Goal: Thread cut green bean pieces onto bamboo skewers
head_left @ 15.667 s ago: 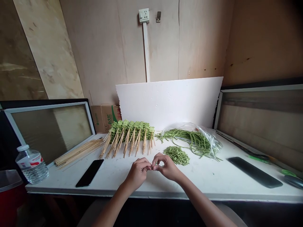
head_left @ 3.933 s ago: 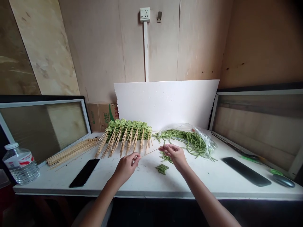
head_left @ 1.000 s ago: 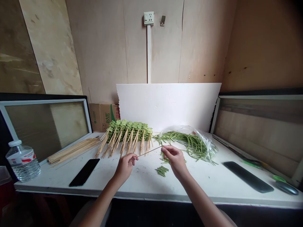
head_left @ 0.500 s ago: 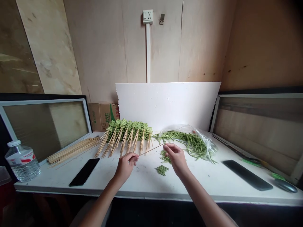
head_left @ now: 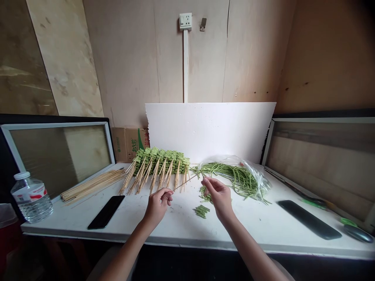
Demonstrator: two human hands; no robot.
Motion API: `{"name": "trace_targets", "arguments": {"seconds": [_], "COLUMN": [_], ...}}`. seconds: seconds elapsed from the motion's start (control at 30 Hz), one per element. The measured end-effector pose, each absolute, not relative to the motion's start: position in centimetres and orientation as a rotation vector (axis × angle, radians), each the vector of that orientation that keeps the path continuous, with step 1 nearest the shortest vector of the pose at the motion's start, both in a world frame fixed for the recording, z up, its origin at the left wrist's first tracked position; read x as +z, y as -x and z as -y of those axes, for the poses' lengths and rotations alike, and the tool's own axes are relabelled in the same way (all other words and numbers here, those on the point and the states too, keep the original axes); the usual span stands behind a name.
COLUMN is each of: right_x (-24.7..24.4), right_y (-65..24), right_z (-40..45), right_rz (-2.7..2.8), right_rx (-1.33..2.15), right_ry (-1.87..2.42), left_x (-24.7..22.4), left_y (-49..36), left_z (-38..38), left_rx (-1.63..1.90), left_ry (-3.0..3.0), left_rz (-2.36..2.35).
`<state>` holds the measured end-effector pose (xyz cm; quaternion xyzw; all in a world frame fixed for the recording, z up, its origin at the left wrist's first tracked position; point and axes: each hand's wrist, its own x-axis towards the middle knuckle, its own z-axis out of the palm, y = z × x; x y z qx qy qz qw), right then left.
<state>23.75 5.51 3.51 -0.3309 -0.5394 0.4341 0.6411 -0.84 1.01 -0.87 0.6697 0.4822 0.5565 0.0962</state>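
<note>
Your left hand (head_left: 158, 203) pinches the blunt end of a bare skewer (head_left: 185, 183), angled up so its tip meets your right hand (head_left: 218, 195), whose fingertips close around a cut bean piece, too small to see clearly; more bean pieces (head_left: 201, 211) lie just below on the table (head_left: 263, 226)

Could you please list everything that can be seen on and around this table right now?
table: one, white.
bare skewers: a pile, tan, far left.
finished skewers: a stack, green and tan, centre back.
long beans: a bunch, green, on a clear bag.
cut bean pieces: few, green, centre.
phone: one, black, left.
water bottle: one, clear, left edge.
black case: one, right.
foam board: one, white, against wall.
cardboard box: one, brown.
skewer: one, tan, held between both hands.
left hand: pinches skewer.
right hand: fingers at skewer tip.
</note>
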Motion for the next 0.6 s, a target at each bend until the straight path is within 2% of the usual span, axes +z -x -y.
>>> {"name": "trace_targets", "arguments": {"seconds": [0.1,0.37,0.6], "right_x": [3.9,4.6,4.7], "right_y": [-24.2,-24.3,-24.2], "right_z": [-5.6,-5.6,-5.5], "right_rz": [1.177,1.078,1.096], "right_rx": [0.959,1.196,1.246], "right_ry": [0.752,0.656,0.634], "left_x": [-1.0,-1.8,-1.8], "left_y": [0.9,1.2,1.3], "left_z": [-1.1,-1.5,-1.6], "left_rx": [1.642,1.607,1.659], "left_ry": [-1.975,-2.021,-2.093], "left_rz": [-1.426,-1.424,-1.465]}}
